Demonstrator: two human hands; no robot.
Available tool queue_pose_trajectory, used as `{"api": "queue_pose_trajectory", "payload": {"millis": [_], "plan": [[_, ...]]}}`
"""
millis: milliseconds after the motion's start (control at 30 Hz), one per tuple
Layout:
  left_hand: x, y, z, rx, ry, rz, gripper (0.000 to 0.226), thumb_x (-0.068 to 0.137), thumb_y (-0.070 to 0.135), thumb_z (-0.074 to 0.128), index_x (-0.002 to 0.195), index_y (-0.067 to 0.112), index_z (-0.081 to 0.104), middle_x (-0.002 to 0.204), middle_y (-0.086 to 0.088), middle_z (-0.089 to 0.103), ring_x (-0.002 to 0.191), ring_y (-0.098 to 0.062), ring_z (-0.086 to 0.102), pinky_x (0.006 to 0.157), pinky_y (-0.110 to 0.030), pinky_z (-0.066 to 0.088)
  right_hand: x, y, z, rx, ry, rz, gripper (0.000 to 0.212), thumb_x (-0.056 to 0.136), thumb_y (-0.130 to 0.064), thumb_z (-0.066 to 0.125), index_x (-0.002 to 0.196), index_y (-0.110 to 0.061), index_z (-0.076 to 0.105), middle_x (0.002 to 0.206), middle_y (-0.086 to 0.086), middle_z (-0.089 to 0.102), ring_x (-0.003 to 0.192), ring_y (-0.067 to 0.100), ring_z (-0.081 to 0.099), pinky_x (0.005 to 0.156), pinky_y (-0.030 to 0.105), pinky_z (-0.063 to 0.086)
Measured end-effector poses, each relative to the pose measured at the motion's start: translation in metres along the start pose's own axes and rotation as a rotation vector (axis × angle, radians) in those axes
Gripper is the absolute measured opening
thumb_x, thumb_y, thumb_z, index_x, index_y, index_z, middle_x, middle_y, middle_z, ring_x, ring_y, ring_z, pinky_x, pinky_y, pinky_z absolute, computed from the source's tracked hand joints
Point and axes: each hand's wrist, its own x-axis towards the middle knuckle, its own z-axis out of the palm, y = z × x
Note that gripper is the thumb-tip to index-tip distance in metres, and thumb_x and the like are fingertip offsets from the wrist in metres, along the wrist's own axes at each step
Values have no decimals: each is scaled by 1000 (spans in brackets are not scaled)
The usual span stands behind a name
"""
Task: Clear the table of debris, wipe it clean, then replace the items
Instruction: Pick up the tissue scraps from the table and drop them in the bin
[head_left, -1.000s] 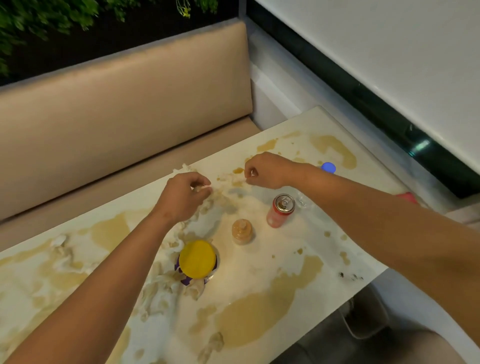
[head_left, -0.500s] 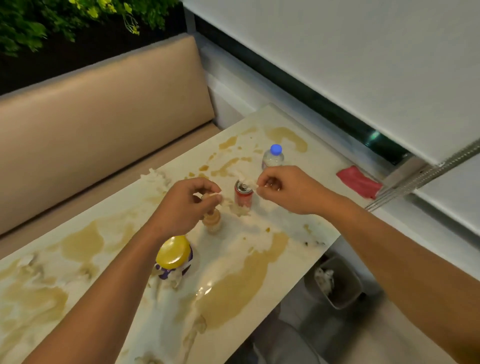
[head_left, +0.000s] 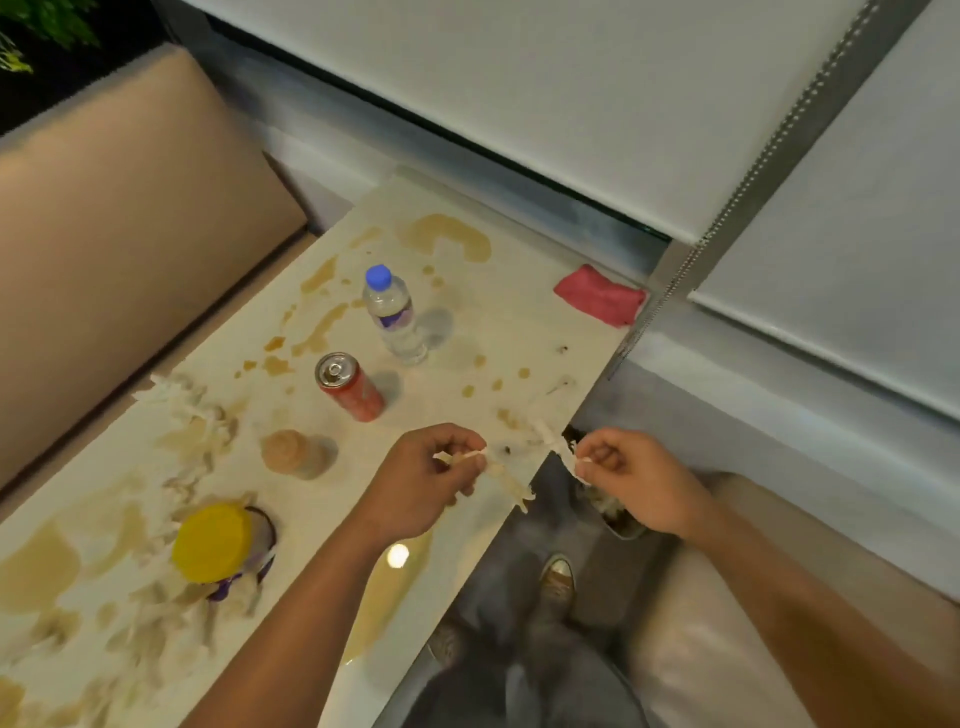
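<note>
— We've got the left hand (head_left: 421, 480) pinching a soggy paper scrap (head_left: 506, 480) at the near right edge of the table (head_left: 519, 322).

— And our right hand (head_left: 631, 480) pinches another strip (head_left: 563, 457) off the edge. The bin (head_left: 615, 512) below hides behind it; its contents blur.

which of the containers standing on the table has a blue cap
The clear water bottle, farthest from the hands. The red can has a bare metal top; the jar has a yellow lid.
</note>
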Motion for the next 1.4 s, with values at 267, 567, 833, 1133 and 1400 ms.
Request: {"api": "queue_pose_trajectory", "payload": {"millis": [267,567,833,1133,1400], "plan": [[57,-19,104,49,-67,-127,10,93,10,71,102,14,73,93,-9,68,63,-13,67,59,-25,53,-10,107,-26,26,124,159,36,93,-15,73,124,-29,66,89,-17,64,77,-11,60,67,3,43],[109,-69,197,186,-198,-115,7,93,22,74,97,28,75,74,13,67,62,-2,57,61,-21,44,28,255,-12,42,143,336,20,94,-20,72,114,-23,73,104,-1,74,95,15,70,85,34,58],[154,-120,275,253,-167,-101,22,86,8,78,87,29,72,78,21,65,75,8,63,68,-7,46,86,358,18,19,106,514,24,97,-22,65,118,-13,72,111,8,73,103,26,67,85,28,49],[211,-193,349,308,-92,-227,26,91,6,72,85,31,68,83,17,67,76,5,63,72,-15,49,123,413,41,72,91,536,34,102,-13,55,136,-14,60,131,7,66,123,25,60,94,23,41],[254,-207,392,452,-200,-206,21,91,19,72,110,26,71,109,7,67,100,-12,63,84,-26,51,73,431,62,197,173,485,28,100,-16,61,127,-14,66,113,0,67,105,16,65,89,24,53]]}}
